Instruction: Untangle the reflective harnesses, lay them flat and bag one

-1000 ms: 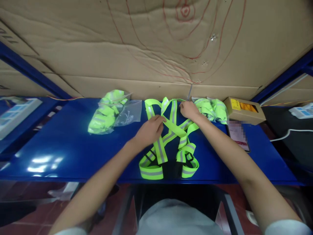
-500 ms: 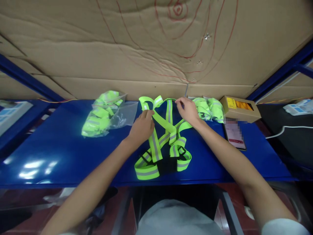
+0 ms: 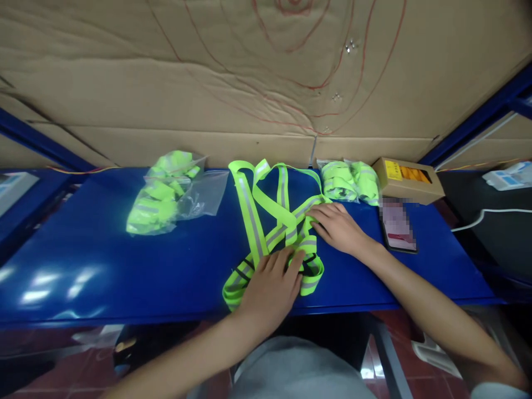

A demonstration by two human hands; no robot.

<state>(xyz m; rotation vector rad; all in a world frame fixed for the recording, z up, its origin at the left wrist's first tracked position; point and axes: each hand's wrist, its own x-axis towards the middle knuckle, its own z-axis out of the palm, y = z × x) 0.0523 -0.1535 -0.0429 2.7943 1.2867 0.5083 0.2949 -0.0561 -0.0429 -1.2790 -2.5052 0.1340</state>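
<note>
A neon yellow-green harness of straps with grey reflective stripes lies spread on the blue table, its bands crossing in the middle and black buckles near its lower ends. My left hand rests on the lower part of the straps, fingers curved over them and hiding a piece of the band. On the right side of the straps is my right hand, its fingertips touching a band. Whether either hand grips a strap is hidden.
Bagged neon straps lie at the left. More bags sit behind my right hand, beside a cardboard box with a window and a phone. A cardboard wall stands along the back edge.
My left hand has come down and toward me, from the upper left band to the lower straps. My right hand has moved down from the top of the straps. The right upper band now lies more spread out.
</note>
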